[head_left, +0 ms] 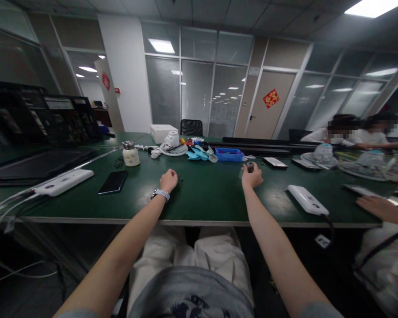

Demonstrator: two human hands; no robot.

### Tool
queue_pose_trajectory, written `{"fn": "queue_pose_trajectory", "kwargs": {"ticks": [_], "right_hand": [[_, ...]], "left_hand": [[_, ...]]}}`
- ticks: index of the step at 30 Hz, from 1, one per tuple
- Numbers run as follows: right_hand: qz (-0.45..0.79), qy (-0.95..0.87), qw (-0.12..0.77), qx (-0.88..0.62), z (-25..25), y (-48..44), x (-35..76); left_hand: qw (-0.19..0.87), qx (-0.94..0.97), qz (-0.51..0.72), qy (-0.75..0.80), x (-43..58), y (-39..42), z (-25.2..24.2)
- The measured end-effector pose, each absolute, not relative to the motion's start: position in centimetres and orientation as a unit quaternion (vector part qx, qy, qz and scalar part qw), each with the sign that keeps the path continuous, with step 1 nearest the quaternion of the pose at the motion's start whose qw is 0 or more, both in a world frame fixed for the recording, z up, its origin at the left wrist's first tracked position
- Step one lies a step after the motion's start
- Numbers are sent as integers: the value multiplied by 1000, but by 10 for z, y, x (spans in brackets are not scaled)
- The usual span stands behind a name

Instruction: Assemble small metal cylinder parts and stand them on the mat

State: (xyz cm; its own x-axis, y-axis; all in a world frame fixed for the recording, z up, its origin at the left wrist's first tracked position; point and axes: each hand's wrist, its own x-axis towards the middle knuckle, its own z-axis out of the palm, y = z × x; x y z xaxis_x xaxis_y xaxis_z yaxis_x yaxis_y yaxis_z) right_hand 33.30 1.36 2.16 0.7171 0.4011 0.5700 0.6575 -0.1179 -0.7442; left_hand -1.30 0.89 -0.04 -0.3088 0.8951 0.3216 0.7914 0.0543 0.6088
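Note:
My left hand [169, 180] rests above the green table with its fingers curled in; whether anything is inside them I cannot make out. A tiny dark piece [182, 179] lies on the table just to its right. My right hand [253, 177] is closed around a small dark metal cylinder [250, 165], held upright with its round end up. A clear, see-through bit shows at the left side of those fingers. Beyond both hands lie light-blue fan blades [199, 153], a white fan grille [174, 150] with a white housing [171, 139], and a blue tray [229, 154].
A black phone [113, 182], a cream jar [130, 156] and a white power strip [66, 182] are on the left. Another white power strip [308, 199] lies right, near a co-worker's hand [380, 207]. A white box [163, 132] stands at the back. Two people sit far right.

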Motion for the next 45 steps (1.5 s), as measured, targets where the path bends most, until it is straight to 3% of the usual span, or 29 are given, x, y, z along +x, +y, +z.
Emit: {"fn": "queue_pose_trajectory", "kwargs": {"ticks": [5,13,18,21,23,25,29,32,38,45], "right_hand": [[-25,-251,508,-824,7,19,351],[31,-271,499,-823,7,21,354],[-49,-243,540,-804,17,14,344],[-161,-329,558,-744,29,3,323],[-161,-456,560,-673,34,-5,299],[-97,-603,528,-590,33,-9,265],[66,-780,376,-496,14,-7,187],[108,-777,324,-529,2,1,144],[121,-750,313,-570,2,11,128],[2,-699,392,-598,25,9,221]], "left_hand": [[98,591,385,702,-14,7,0],[97,576,382,716,-12,1,6],[105,575,378,718,-11,-1,8],[99,583,391,705,-12,1,6],[92,579,399,705,-12,2,5],[84,566,402,715,-13,3,4],[77,558,400,723,-13,1,5],[79,567,393,719,-13,-1,5],[84,574,382,719,-11,-2,7],[95,571,393,715,-11,-3,7]]}}
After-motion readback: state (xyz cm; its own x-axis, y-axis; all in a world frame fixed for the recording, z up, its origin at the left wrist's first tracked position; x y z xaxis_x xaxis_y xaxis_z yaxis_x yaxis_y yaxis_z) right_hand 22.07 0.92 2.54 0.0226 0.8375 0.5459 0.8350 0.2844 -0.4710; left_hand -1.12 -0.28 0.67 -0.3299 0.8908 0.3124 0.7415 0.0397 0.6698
